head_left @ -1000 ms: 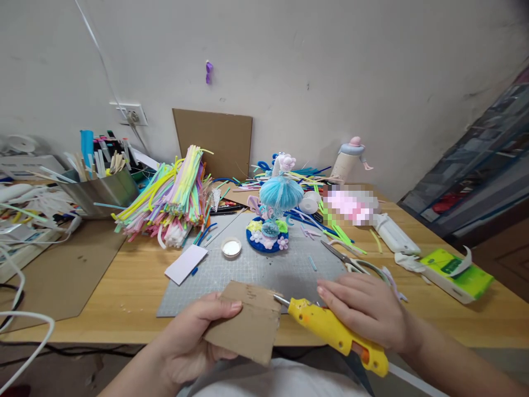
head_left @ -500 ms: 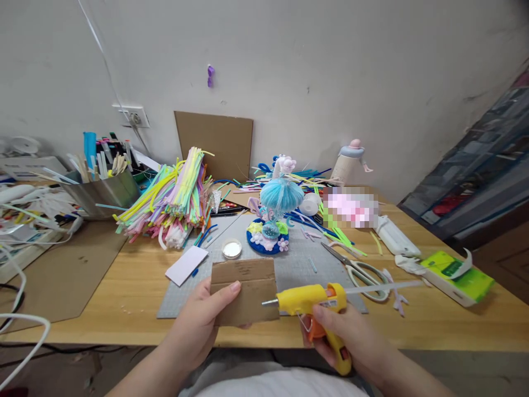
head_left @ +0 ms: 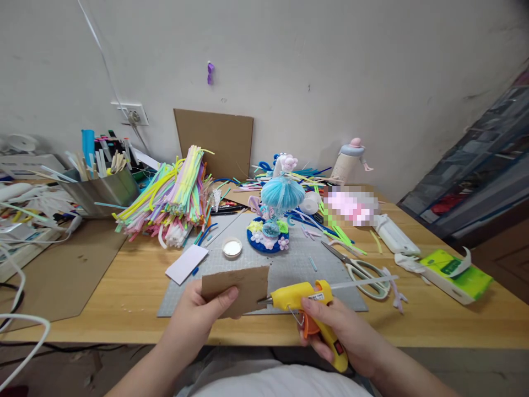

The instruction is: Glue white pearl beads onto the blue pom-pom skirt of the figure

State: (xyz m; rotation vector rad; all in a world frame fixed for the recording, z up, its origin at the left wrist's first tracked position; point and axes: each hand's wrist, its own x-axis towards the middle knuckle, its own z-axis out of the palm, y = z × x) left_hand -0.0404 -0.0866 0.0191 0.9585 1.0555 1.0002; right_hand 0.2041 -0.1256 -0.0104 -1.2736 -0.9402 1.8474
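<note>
As the left hand pinches cardboard and the right hand wraps its fingers round a glue gun, scissors lie right of a blue figurine, pipe cleaners left.

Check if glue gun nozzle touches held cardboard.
Cannot tell: the head view shows the nozzle overlapping the held cardboard near its right edge; depth unclear.
</note>
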